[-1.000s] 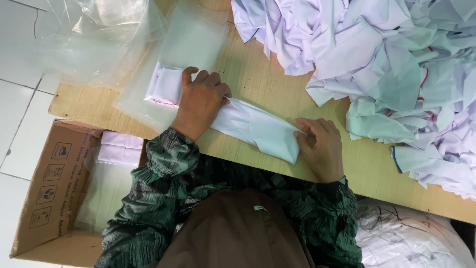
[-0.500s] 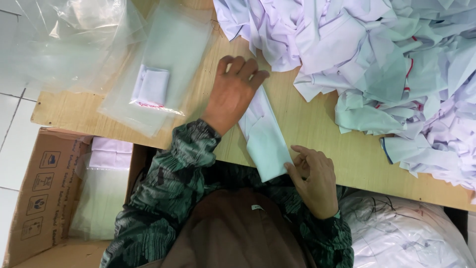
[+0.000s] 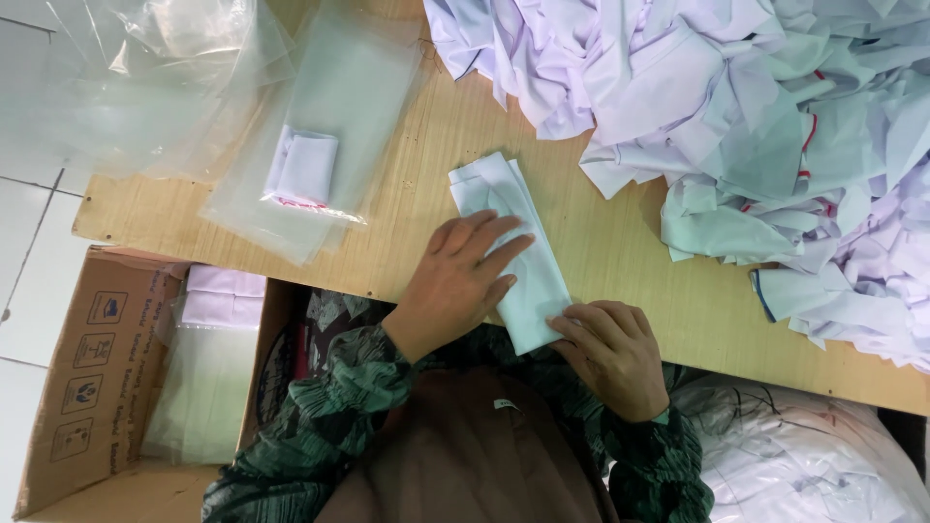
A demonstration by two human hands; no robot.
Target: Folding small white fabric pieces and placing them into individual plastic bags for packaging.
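Lengthwise up the table (image 3: 407, 242) — folded white cloth (image 3: 509, 247), both hands (image 3: 460, 281) pressing.

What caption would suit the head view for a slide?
Both hands, left hand and right hand, press a folded white cloth flat on the wooden table.

Left hand (image 3: 460, 281) flat, right hand (image 3: 610, 353) curled.

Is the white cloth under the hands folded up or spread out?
Folded. The white cloth lies as a narrow layered strip on the table, with the left hand pressing it flat and the right hand at its near end.
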